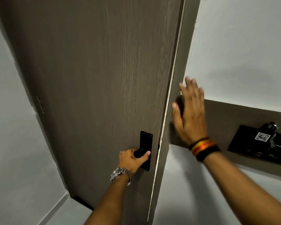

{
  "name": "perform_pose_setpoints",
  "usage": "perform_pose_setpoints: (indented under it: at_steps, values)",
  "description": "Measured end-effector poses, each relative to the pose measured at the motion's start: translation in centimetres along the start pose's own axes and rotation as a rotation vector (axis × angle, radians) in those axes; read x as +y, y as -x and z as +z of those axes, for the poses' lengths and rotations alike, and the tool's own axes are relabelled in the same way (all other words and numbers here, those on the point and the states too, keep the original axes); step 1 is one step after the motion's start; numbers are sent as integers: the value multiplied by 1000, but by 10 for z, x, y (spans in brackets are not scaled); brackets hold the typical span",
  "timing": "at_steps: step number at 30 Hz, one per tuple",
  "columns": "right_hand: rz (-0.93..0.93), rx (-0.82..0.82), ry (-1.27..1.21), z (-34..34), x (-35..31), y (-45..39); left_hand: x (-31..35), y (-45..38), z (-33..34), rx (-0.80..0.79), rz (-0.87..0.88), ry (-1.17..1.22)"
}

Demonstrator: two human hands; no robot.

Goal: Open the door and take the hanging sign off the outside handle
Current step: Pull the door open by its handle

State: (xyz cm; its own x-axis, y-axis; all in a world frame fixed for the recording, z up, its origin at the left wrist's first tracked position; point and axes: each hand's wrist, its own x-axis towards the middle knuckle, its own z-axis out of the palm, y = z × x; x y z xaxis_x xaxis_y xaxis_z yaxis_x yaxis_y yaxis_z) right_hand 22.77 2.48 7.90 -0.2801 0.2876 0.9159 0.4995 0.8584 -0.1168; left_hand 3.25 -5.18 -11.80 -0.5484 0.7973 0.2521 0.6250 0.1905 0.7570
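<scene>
A tall brown wood-grain door (96, 78) fills the middle of the view, with only a thin slit showing along its right edge against the frame (177, 95). My left hand (132, 159), with a metal watch at the wrist, is shut on the black lever handle (140, 152) on its black lock plate (146, 140). My right hand (191, 111), blurred and with fingers spread, hangs flat by the door frame, right of the door's edge; a striped band circles its wrist. The outside handle and the hanging sign are hidden behind the door.
White walls stand on both sides. A brown wall strip (234, 114) to the right carries a black holder (259, 143) with a key tag marked 406 and keys. A hinge (40, 104) shows on the door's left edge. Pale floor lies at the bottom left.
</scene>
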Motion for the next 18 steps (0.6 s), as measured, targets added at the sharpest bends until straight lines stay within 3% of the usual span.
perform_pose_setpoints:
  at_steps: [5,11,18]
  values:
    - [306,-231,-202,10,-6,124,-4,10,-33,-24,184,-278]
    - [642,-663,-298,31,-8,191,-8,47,-56,-77,57,-354]
    - [637,-910,-407,52,-35,212,-15,95,-89,-79,-28,-322]
